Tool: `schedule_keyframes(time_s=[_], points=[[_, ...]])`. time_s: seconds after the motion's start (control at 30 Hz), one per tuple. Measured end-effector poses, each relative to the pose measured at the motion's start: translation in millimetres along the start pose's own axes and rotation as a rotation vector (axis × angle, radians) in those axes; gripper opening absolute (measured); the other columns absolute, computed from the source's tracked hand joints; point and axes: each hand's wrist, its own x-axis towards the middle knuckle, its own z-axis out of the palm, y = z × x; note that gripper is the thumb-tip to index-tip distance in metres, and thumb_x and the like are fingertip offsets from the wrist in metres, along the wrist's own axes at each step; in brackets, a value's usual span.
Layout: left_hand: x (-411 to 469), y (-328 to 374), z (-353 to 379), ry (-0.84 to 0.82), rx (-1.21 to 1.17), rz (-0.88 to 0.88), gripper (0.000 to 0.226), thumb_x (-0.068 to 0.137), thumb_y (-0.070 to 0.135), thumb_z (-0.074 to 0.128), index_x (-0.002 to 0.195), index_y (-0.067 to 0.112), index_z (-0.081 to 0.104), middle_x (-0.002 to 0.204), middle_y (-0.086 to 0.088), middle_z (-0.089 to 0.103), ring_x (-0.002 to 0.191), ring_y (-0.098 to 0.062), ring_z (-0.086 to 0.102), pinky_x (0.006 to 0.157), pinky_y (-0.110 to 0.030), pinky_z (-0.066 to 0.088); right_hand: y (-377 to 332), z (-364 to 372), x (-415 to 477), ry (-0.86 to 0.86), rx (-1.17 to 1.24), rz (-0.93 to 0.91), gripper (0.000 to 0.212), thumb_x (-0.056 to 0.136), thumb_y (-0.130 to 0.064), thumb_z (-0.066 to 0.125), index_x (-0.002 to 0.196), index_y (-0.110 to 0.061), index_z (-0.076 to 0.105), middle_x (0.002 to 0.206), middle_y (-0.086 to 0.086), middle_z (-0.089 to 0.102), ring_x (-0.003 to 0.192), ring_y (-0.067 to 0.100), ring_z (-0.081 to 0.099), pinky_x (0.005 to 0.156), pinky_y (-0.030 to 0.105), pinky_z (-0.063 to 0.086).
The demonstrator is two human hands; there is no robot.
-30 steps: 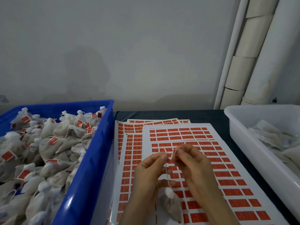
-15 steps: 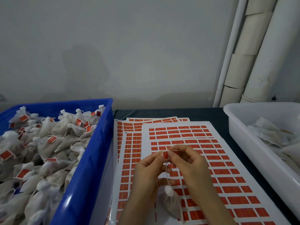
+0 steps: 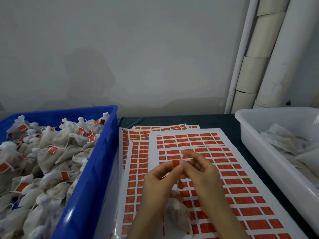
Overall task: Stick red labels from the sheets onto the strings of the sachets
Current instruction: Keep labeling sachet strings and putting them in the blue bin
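Observation:
Above the label sheets (image 3: 241, 187), my left hand (image 3: 155, 185) and my right hand (image 3: 202, 176) meet fingertip to fingertip. Between them they pinch a red label (image 3: 175, 163) folded over the white string (image 3: 177, 185) of a sachet. That small white sachet (image 3: 179, 216) hangs on the string below my hands, over the front of the sheets. Several white sheets with rows of red labels lie fanned out across the dark table.
A blue crate (image 3: 89, 178) on the left holds a heap of sachets with red labels. A white tub (image 3: 262, 152) on the right holds unlabelled sachets. White pipes (image 3: 276, 57) run up the wall at the back right.
The white label backing between my fingertips has given way to a red label folded on the string. My hands stayed in place.

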Motion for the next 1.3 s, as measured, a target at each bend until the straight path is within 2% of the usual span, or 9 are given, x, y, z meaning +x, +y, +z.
schedule_keyframes(time_s=[0.13, 0.3, 0.43, 0.57, 0.73, 0.93, 1.07, 1.2, 1.3], points=[[1.2, -3.0, -0.7, 0.038, 0.026, 0.014, 0.02, 0.072, 0.037, 0.067, 0.086, 0.026, 0.076, 0.081, 0.005, 0.073, 0.072, -0.018, 0.068, 0.051, -0.022, 0.051, 2.9, 1.3, 0.6, -0.004, -0.021, 0.01, 0.014, 0.083, -0.022, 0.065, 0.077, -0.034, 0.063, 0.072, -0.025, 0.066, 0.073, 0.001, 0.066, 0.055, 0.006, 0.047], [1.8, -6.9, 1.4, 0.097, 0.035, 0.024, 0.008, 0.082, 0.026, 0.067, 0.083, 0.029, 0.075, 0.077, 0.007, 0.073, 0.065, -0.012, 0.068, 0.048, -0.018, 0.048, 3.3, 2.6, 1.1, 0.015, 0.012, 0.006, 0.004, 0.083, -0.025, 0.064, 0.079, -0.027, 0.064, 0.075, -0.023, 0.067, 0.075, -0.003, 0.064, 0.054, 0.006, 0.046], [5.2, -8.8, 1.6, 0.22, 0.025, 0.052, 0.021, 0.076, 0.027, 0.074, 0.095, 0.031, 0.065, 0.075, 0.01, 0.073, 0.06, -0.009, 0.066, 0.046, -0.015, 0.046, 4.2, 4.1, 1.4, 0.038, -0.001, 0.007, 0.007, 0.083, -0.025, 0.063, 0.077, -0.028, 0.063, 0.073, -0.029, 0.065, 0.077, -0.011, 0.06, 0.051, 0.002, 0.043], [7.9, -12.3, 1.9, 0.303, 0.058, 0.122, 0.019, 0.074, 0.029, 0.075, 0.086, 0.025, 0.06, 0.073, 0.014, 0.071, 0.067, -0.004, 0.067, 0.049, -0.011, 0.049, 6.9, 6.9, 2.2, 0.045, -0.042, 0.024, 0.009, 0.083, -0.027, 0.064, 0.075, -0.032, 0.062, 0.069, -0.037, 0.061, 0.077, -0.017, 0.056, 0.051, -0.001, 0.04], [7.6, -16.9, 2.6, 0.34, 0.139, 0.273, 0.013, 0.075, 0.025, 0.075, 0.077, 0.025, 0.062, 0.074, 0.016, 0.069, 0.074, -0.004, 0.067, 0.056, -0.006, 0.048, 7.5, 9.3, 0.7, 0.061, 0.002, 0.104, 0.008, 0.083, -0.032, 0.063, 0.075, -0.031, 0.063, 0.065, -0.03, 0.064, 0.07, 0.0, 0.062, 0.046, 0.003, 0.041], [2.5, -13.3, 4.2, 0.363, 0.206, 0.358, 0.014, 0.076, 0.03, 0.07, 0.08, 0.042, 0.066, 0.083, 0.033, 0.066, 0.089, 0.009, 0.061, 0.064, -0.001, 0.046, 8.3, 14.2, -1.2, 0.023, 0.188, 0.224, 0.009, 0.08, -0.035, 0.062, 0.081, -0.027, 0.067, 0.077, -0.016, 0.071, 0.084, 0.013, 0.065, 0.067, 0.021, 0.047], [0.9, -13.3, 5.7, 0.366, 0.195, 0.329, 0.016, 0.072, 0.037, 0.066, 0.08, 0.051, 0.065, 0.08, 0.035, 0.066, 0.091, 0.012, 0.06, 0.066, 0.0, 0.046, 6.8, 14.1, -3.8, 0.004, 0.106, 0.104, 0.021, 0.071, -0.046, 0.058, 0.084, -0.032, 0.068, 0.083, -0.018, 0.07, 0.083, 0.01, 0.067, 0.07, 0.022, 0.052], [4.2, -14.8, 3.4, 0.345, 0.135, 0.268, 0.022, 0.08, 0.025, 0.07, 0.079, 0.047, 0.067, 0.084, 0.034, 0.067, 0.089, 0.012, 0.061, 0.063, 0.0, 0.046, 2.6, 14.6, -5.5, -0.03, -0.017, -0.027, 0.017, 0.071, -0.046, 0.055, 0.085, -0.041, 0.064, 0.086, -0.033, 0.064, 0.085, -0.005, 0.062, 0.057, 0.007, 0.048], [6.3, -13.8, 2.2, 0.347, 0.045, 0.188, 0.02, 0.079, 0.024, 0.07, 0.075, 0.044, 0.069, 0.083, 0.029, 0.069, 0.086, 0.01, 0.063, 0.058, -0.003, 0.048, -0.3, 16.5, -6.5, -0.081, -0.056, -0.068, 0.023, 0.073, -0.041, 0.055, 0.095, -0.05, 0.059, 0.091, -0.044, 0.058, 0.091, -0.015, 0.057, 0.061, 0.003, 0.046]])
